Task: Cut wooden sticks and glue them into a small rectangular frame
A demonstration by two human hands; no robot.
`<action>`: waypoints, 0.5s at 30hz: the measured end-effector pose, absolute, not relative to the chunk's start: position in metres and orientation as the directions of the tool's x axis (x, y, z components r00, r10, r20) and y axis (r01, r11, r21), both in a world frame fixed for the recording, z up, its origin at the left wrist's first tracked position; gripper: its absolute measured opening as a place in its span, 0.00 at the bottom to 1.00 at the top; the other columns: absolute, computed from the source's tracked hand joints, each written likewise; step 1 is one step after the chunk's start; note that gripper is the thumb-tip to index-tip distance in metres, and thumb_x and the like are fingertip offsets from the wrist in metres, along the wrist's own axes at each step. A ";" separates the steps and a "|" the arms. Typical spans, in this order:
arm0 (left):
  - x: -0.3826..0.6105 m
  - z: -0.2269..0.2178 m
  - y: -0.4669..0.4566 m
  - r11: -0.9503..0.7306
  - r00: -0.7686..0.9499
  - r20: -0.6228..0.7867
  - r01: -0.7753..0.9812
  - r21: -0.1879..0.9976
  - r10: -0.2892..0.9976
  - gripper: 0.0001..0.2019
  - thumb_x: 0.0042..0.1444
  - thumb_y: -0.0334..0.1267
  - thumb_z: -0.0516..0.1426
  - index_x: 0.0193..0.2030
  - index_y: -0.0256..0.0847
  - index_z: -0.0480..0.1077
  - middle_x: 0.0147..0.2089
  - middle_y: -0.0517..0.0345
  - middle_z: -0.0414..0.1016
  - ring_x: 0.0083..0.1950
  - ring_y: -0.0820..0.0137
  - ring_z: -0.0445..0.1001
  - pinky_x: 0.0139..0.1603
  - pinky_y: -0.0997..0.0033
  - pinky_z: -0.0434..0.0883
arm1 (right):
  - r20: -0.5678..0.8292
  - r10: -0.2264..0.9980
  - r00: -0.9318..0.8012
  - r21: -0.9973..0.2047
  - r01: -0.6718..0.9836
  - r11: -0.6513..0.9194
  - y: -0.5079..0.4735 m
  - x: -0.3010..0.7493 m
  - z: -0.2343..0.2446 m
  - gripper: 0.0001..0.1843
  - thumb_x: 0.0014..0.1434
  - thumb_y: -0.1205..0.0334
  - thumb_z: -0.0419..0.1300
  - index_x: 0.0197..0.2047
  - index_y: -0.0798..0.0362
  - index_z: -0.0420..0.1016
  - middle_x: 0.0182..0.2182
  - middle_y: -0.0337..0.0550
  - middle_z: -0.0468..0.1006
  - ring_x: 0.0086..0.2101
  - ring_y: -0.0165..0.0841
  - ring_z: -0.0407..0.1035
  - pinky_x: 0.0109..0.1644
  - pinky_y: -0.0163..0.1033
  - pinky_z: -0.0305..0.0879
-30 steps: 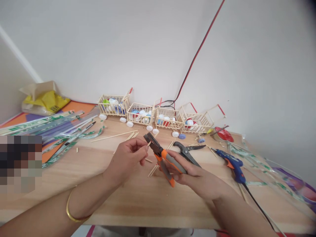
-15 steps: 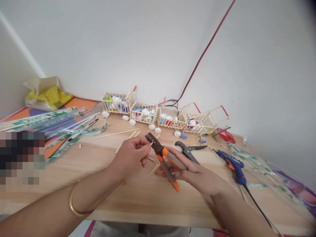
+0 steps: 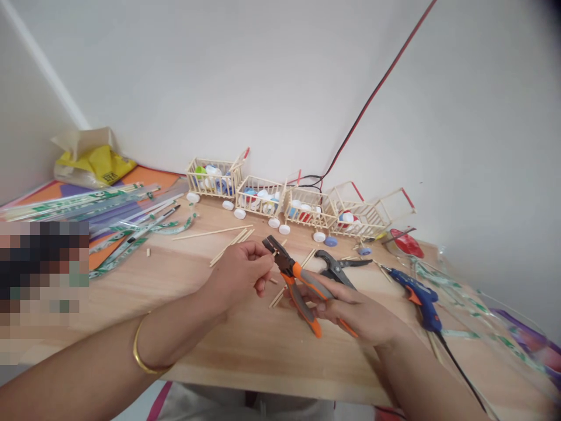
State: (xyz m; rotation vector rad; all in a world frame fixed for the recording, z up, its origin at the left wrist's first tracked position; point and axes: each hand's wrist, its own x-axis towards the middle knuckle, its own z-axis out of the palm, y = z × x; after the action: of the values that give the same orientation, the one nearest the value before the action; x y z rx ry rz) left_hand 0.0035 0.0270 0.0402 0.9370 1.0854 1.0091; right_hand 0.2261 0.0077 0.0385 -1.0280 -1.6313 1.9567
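My right hand is wrapped round the orange-and-grey handles of a pair of pliers, which points up and to the left. My left hand pinches a small wooden stick, its end at the jaws of the pliers. Most of that stick is hidden by my fingers. Under and behind the pliers lie several loose thin sticks on the wooden table. Dark-handled pruning shears rest just beyond my right hand.
Several little stick-built carts with bottle-cap wheels, filled with caps, stand along the wall. A blue glue gun with its cord lies at the right. Plastic-wrapped sticks and a yellow bag are at the left. A short stick piece lies nearby.
The whole view has shifted slightly, so the scene sits a little further right. Both hands keep their holds, and the lower ends of the pliers' handles show more now.
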 end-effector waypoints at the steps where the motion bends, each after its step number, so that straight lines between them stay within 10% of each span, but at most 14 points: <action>1: 0.004 0.041 0.027 0.272 0.151 -0.247 -0.174 0.947 0.957 0.04 0.45 0.33 0.57 0.24 0.39 0.64 0.15 0.68 0.63 0.13 0.80 0.57 0.14 0.79 0.63 | -0.288 0.696 -0.657 -0.955 0.141 -0.262 0.008 0.226 0.038 0.33 0.54 0.71 0.52 0.63 0.45 0.57 0.50 0.44 0.69 0.47 0.34 0.63 0.50 0.41 0.57; 15: 0.002 0.043 0.030 0.328 0.147 -0.311 -0.113 0.938 0.939 0.04 0.46 0.31 0.55 0.23 0.38 0.64 0.14 0.66 0.63 0.13 0.80 0.58 0.14 0.78 0.63 | -0.296 0.693 -0.657 -0.951 0.135 -0.277 0.009 0.225 0.036 0.32 0.52 0.71 0.52 0.61 0.46 0.59 0.46 0.44 0.69 0.41 0.32 0.62 0.46 0.40 0.59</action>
State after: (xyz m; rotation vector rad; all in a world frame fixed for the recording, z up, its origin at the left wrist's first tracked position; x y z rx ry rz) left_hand 0.0018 0.0295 0.0433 0.9302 1.1560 0.9407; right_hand 0.2247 0.0087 0.0357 -1.0211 -1.5916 1.9920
